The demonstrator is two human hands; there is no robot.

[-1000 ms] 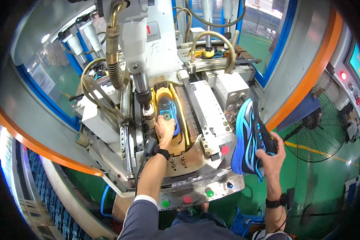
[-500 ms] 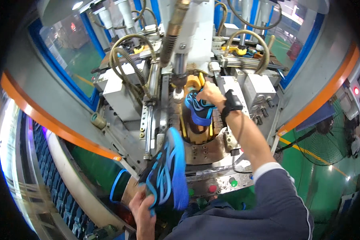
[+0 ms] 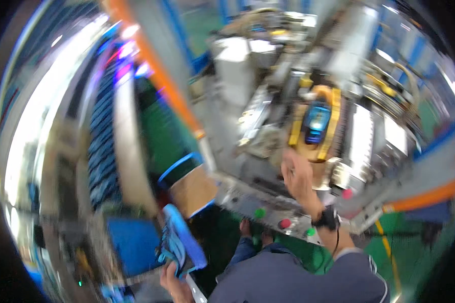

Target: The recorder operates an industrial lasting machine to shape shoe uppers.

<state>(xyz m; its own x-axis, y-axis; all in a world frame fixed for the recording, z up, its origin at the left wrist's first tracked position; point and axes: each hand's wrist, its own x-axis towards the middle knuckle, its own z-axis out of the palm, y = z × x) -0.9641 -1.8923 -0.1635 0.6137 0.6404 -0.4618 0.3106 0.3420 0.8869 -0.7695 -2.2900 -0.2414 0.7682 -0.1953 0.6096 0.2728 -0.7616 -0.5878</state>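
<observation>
At the lower left, my left hand grips a blue and black sports shoe by one end, its bright blue sole turned to the right. My right hand is over the front of the machine, and its fingers are smeared by motion. Just beyond it, a second blue and black shoe sits in the machine's cradle, between two yellow side pads. My right hand is apart from that shoe. A dark band is round my right wrist.
Green and red push buttons line the machine's front edge. An orange-edged panel stands on the left, beside a conveyor with a dark ribbed belt. A blue-topped surface lies by the held shoe. Below the machine is green floor.
My view has swung left. My right hand has let go of the shoe in the machine and drawn back toward me. The other shoe stays in my left hand, now lower and farther left.
</observation>
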